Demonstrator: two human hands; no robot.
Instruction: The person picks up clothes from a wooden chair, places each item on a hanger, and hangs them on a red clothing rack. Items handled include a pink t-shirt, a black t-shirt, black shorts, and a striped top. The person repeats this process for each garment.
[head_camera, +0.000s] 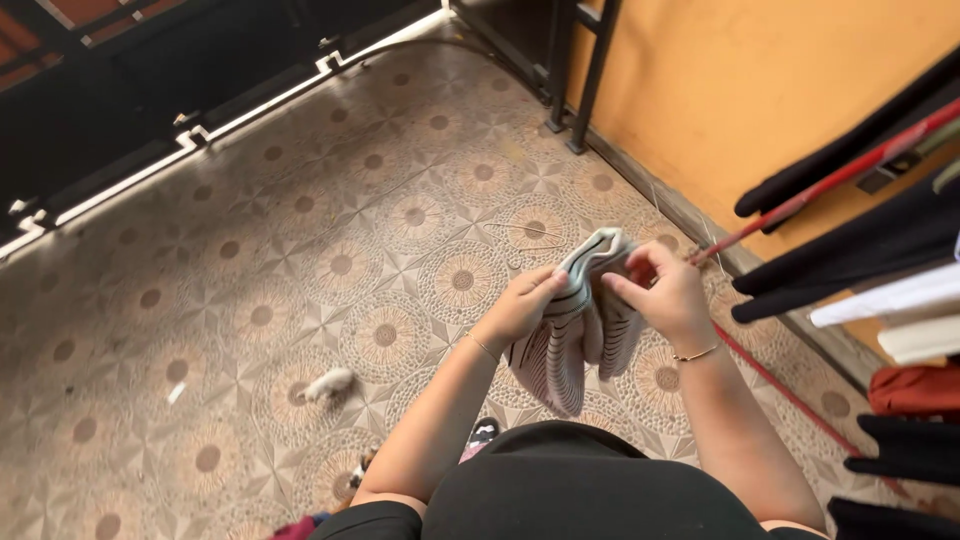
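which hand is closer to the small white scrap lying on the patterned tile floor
Left. The left hand grips the grey striped socks on the side towards the small white scrap lying lower left of it; the right hand holds the socks' far side.

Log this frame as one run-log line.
left hand: grips striped grey cloth | right hand: pinches cloth's top edge | cloth: hangs folded over patterned tile floor | right: dark garments on rack

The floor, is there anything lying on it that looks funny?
Yes. A small white crumpled scrap lies alone on the patterned floor tiles, left of the left hand, and a tiny white bit sits farther left. Both hands, left and right hand, hold grey striped socks.
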